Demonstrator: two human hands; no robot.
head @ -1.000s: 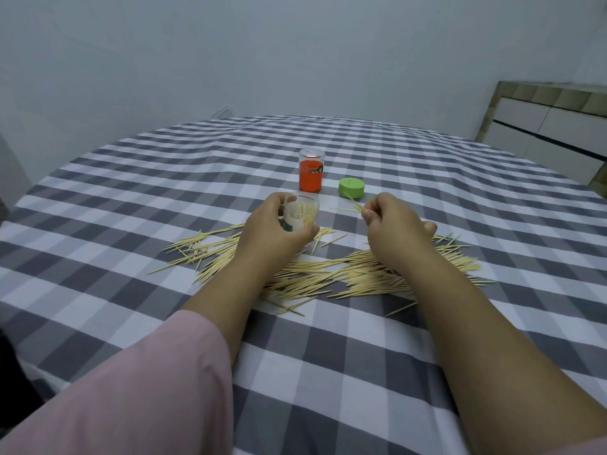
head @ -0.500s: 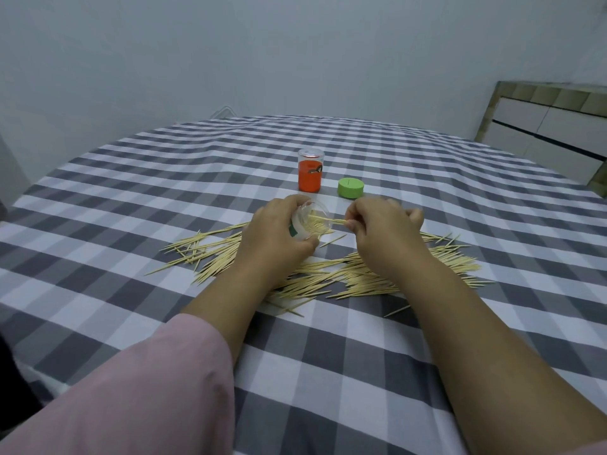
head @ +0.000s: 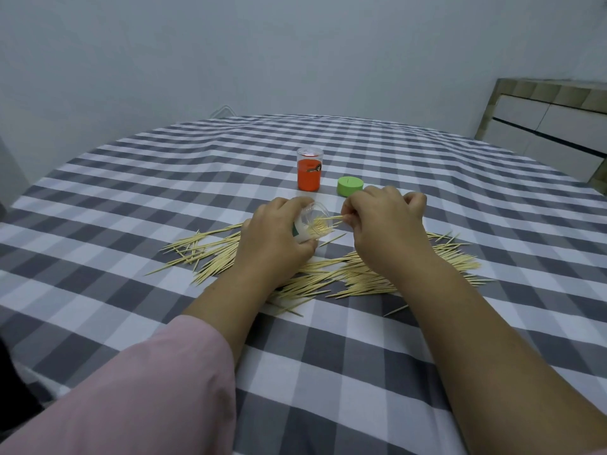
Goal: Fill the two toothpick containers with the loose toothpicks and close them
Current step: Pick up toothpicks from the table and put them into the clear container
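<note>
My left hand [head: 272,238] grips a clear toothpick container [head: 312,221], tilted with its mouth toward the right and several toothpicks inside. My right hand [head: 384,224] pinches a few toothpicks [head: 331,219] whose tips reach into that mouth. A wide heap of loose toothpicks [head: 328,274] lies on the checked tablecloth under and around both hands. Farther back stands the second container [head: 309,174], upright, with an orange label and a clear top. A green lid [head: 349,186] lies beside it on the right.
The table wears a grey and white checked cloth [head: 164,198] that reaches a rounded far edge near a plain wall. A white cabinet with a tiled top [head: 545,126] stands at the back right. My pink sleeve [head: 138,395] fills the lower left.
My left hand tipped the clear container from upright toward the right. My right hand moved left with its pinched toothpicks and brought their tips into the container's mouth.
</note>
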